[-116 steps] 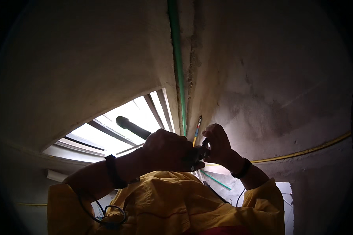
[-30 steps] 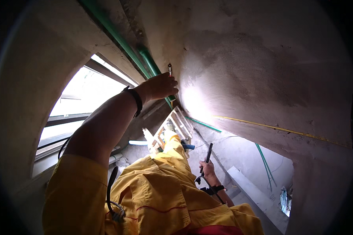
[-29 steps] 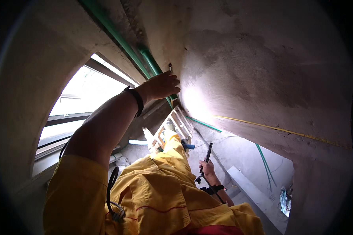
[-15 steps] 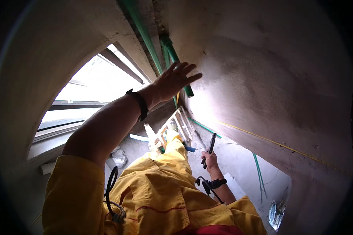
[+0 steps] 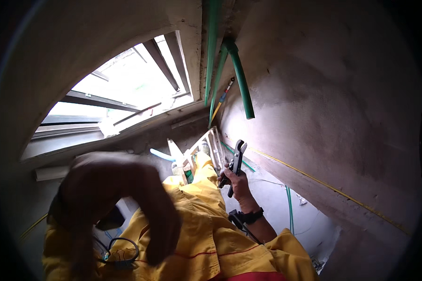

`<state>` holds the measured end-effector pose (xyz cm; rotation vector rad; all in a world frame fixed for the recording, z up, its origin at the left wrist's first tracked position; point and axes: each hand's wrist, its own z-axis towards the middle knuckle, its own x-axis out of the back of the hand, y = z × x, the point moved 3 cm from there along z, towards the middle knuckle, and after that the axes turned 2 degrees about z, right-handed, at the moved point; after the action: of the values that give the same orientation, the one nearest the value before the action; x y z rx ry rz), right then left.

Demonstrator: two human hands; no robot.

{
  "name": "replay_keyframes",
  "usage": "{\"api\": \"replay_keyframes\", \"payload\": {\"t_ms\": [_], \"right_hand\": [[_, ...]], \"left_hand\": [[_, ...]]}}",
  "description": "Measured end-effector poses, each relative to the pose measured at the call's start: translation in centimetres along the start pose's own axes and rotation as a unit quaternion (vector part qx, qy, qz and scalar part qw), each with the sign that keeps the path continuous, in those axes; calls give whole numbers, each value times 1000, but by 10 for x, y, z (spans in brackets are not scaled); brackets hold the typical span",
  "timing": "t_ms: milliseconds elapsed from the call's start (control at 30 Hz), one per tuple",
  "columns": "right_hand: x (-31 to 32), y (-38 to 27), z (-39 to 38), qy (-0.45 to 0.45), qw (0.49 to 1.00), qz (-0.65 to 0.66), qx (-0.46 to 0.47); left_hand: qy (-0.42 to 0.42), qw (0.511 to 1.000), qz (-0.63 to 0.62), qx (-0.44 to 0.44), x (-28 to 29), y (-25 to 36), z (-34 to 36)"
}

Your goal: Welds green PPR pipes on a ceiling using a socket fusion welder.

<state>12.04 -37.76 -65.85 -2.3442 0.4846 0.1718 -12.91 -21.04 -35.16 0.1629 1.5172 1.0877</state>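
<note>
My right hand (image 5: 237, 181) is wrapped round the handles of a black pipe cutter (image 5: 238, 157), held in front of my body with its curved jaw upward. The jaw is apart from any pipe. Close before the camera at the lower left, my left hand (image 5: 112, 187) is a dark, motion-blurred shape with its fingers bent downward, and whether it holds anything does not show. Above and beyond the cutter, a green pipe (image 5: 241, 79) hangs from an elbow along the wall, its lower end free. Neither hand touches it.
Further green pipes (image 5: 212, 51) run up the corner beside a bright window (image 5: 126, 84). A wooden ladder (image 5: 214, 145) stands under my leg. A yellow line (image 5: 309, 177) crosses the right wall (image 5: 314, 112). A light blue pipe piece (image 5: 162, 155) lies near the ladder.
My left hand has dropped from beside the hanging green pipe to the lower left. My right hand has risen slightly and turned the pipe cutter, showing its jaw and handles. The view has shifted.
</note>
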Motion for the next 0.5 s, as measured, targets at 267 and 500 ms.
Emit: {"api": "replay_keyframes", "payload": {"t_ms": [267,500], "right_hand": [[20,80,19,-10,989,48,-143],[60,143,31,47,964,141,-219]], "left_hand": [[-226,930,289,27,-95,26,-72],[-247,952,180,28,-47,-27,-120]]}}
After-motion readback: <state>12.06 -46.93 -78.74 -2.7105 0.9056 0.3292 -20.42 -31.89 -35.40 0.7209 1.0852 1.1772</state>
